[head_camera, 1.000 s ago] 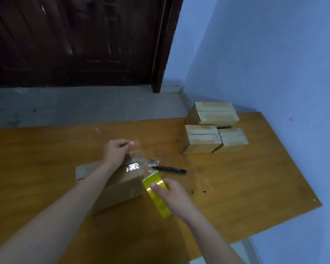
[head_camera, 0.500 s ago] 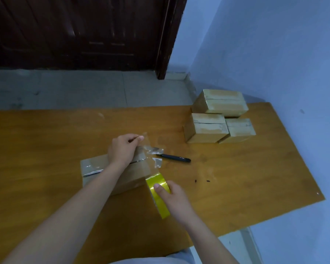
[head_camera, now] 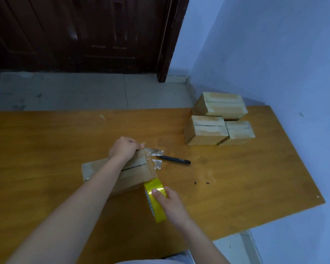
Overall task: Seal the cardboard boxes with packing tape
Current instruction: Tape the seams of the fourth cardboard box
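Cardboard box point(head_camera: 133, 175): lying on the wooden table point(head_camera: 46, 140), near its front edge, its top seam facing up and a clear strip of tape point(head_camera: 151, 164) running off its right end.
Left hand point(head_camera: 123, 149): resting on the far right corner of the box, fingers curling to pinch the crinkled free end of the clear tape just past the box edge.
Right hand point(head_camera: 170, 202): gripping the yellow tape roll point(head_camera: 155, 199), thumb pressing on its shiny outer band; the roll is standing on edge just in front of the box's right end, touching or nearly touching it.
Tape between hands: stretching from the roll up across the box's right end to the left hand's fingertips, glinting and wrinkling.
Black knife point(head_camera: 173, 159): lying flat on the table just right of the box, its tip pointing toward the loose tape end.
Three other boxes point(head_camera: 206, 130): sitting grouped at the table's far right corner, two side by side and touching, the third behind them, against the blue wall point(head_camera: 274, 54).
Dark specks point(head_camera: 201, 182): sitting on the tabletop right of the roll.
Background: a dark wooden door point(head_camera: 84, 35) standing beyond a pale tiled floor point(head_camera: 84, 90).
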Demonstrator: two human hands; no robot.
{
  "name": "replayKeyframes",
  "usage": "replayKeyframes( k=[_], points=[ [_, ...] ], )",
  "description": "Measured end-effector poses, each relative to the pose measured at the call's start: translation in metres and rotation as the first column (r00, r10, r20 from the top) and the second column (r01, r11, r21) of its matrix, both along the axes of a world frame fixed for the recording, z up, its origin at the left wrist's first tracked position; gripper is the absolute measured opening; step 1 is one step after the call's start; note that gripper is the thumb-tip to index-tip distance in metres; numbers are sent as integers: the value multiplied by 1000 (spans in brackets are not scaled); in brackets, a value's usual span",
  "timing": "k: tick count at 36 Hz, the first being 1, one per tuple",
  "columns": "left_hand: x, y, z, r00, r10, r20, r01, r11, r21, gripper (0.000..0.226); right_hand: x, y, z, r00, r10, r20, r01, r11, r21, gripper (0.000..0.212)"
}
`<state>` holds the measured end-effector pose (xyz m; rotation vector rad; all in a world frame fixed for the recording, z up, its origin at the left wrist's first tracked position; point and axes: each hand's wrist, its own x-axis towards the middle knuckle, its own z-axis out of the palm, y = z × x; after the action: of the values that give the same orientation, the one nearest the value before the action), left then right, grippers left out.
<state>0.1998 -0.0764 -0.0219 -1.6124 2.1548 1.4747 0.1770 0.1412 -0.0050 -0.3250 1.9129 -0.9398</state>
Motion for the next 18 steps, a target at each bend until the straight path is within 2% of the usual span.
replayKeyframes(
  k=[2,5,6,8,9,11,13,16,18],
  points=[
    [-3,-7,-3,1000,17,17,-18,995,96,28,-1,1,2,1000,23,14,-22,1000,-4,39],
    [-9,-12,-2,995,21,100,-38,985,167,35,-2,1,-1,999,30,15,-30,999,-19,46],
    [-11,-12,0,993,9,122,-31,983,182,34,-2,2,-4,999,36,2,-35,999,-31,51],
    [-15,-12,5,988,-12,157,-21,978,206,33,-3,3,-11,1000,17,10,-17,1000,-11,81],
    [-15,-12,6,982,-39,182,2,980,201,33,-4,3,-15,999,13,29,-13,1000,-7,89],
    [-14,-10,9,963,-119,242,79,982,169,32,-4,2,-13,999,36,21,-36,999,3,74],
    [-10,-9,4,956,-127,264,97,988,123,26,-3,0,-6,999,24,35,-24,1000,9,65],
    [-6,-8,-2,967,-115,226,106,993,50,21,-6,1,-4,999,36,28,-36,999,5,49],
    [-4,-6,-5,987,-79,141,87,995,-55,25,-7,2,-7,998,42,44,-43,999,7,52]
  ],
)
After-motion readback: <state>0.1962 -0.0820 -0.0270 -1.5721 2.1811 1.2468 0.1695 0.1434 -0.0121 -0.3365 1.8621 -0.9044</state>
